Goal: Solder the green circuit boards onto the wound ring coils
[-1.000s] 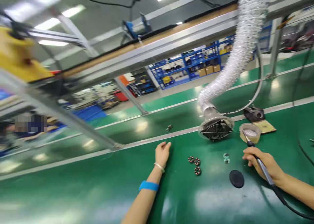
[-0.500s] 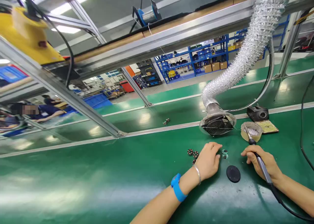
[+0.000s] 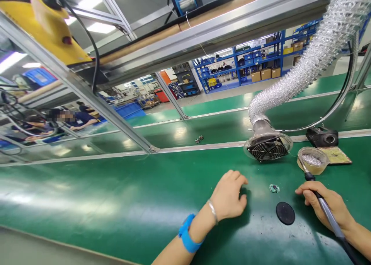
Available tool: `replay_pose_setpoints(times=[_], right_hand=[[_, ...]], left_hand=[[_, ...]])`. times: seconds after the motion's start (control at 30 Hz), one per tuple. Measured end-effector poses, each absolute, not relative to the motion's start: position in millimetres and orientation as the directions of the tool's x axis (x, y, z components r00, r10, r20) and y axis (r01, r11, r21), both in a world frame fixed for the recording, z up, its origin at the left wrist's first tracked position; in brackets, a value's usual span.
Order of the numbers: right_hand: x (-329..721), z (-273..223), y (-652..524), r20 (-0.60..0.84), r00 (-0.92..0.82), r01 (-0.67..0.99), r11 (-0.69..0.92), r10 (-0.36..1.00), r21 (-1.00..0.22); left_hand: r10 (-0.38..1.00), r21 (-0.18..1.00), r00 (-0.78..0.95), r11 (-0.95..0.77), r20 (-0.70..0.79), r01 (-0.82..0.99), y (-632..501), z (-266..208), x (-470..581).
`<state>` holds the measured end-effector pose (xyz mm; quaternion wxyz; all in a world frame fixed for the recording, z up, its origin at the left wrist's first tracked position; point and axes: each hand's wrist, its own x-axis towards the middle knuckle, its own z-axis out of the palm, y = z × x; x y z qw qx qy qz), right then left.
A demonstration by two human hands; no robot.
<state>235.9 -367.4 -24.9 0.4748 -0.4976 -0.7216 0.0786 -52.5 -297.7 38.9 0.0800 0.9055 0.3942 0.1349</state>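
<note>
My right hand (image 3: 330,205) grips a soldering iron (image 3: 326,209), whose tip rests at the rim of a round tub (image 3: 313,169) with shiny silvery bits in it. My left hand (image 3: 230,193) hovers low over the green bench, thumb and forefinger apart, with nothing visible between them. A silver bracelet and a blue wristband circle that wrist. Small green circuit boards (image 3: 274,188) lie between my hands, seemingly overlapping. Nearer to me is a round black disc (image 3: 285,213). The small copper-wound parts seen earlier are out of sight, perhaps behind my left hand.
A fume extractor fan (image 3: 268,149) on a silver flexible duct (image 3: 301,64) stands behind the boards. Right of it are a black iron holder (image 3: 322,136) and a yellowish sponge tray (image 3: 337,155). Small metal parts (image 3: 199,139) lie beyond the rail. People sit at the far left.
My left hand has drawn leftward from the circuit boards and now covers the area of the copper-wound parts. The right hand keeps the iron at the tub. The whole view has shifted.
</note>
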Motion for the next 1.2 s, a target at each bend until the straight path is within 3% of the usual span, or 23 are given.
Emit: replay_pose_setpoints(times=[0.1,0.33,0.47,0.63,0.83,0.97,1.2], right_hand=[[236.8,-28.8,-367.1,0.598,-0.054,0.662,0.477,0.8,-0.578],[236.6,-26.1,-366.3,0.608,-0.073,0.665,0.493,0.791,-0.561],[233.7,-21.0,-366.7,0.626,-0.07,0.655,0.509,0.777,-0.559],[231.1,-21.8,-367.6,0.599,-0.078,0.65,0.496,0.797,-0.575],[228.0,-22.0,-367.2,0.608,-0.096,0.626,0.523,0.788,-0.578],[223.5,-20.1,-365.6,0.594,-0.117,0.611,0.529,0.796,-0.589],[221.2,-20.6,-364.5,0.6,-0.097,0.603,0.526,0.794,-0.599]], left_hand=[[0.784,0.284,0.614,-0.611,0.089,0.739,-299.6,38.8,-76.5],[0.832,0.542,0.552,-0.491,0.06,0.682,-315.6,15.9,-68.2],[0.88,0.545,0.473,-0.418,0.043,0.727,-321.4,9.9,-60.8],[0.796,0.6,0.601,-0.516,0.072,0.611,-325.8,8.5,-60.6],[0.781,0.655,0.619,-0.513,0.087,0.555,-324.5,3.7,-60.0],[0.807,0.765,0.584,-0.43,0.087,0.48,-319.8,3.6,-44.7],[0.522,0.783,0.847,-0.568,0.104,0.254,-314.8,12.8,12.1]])
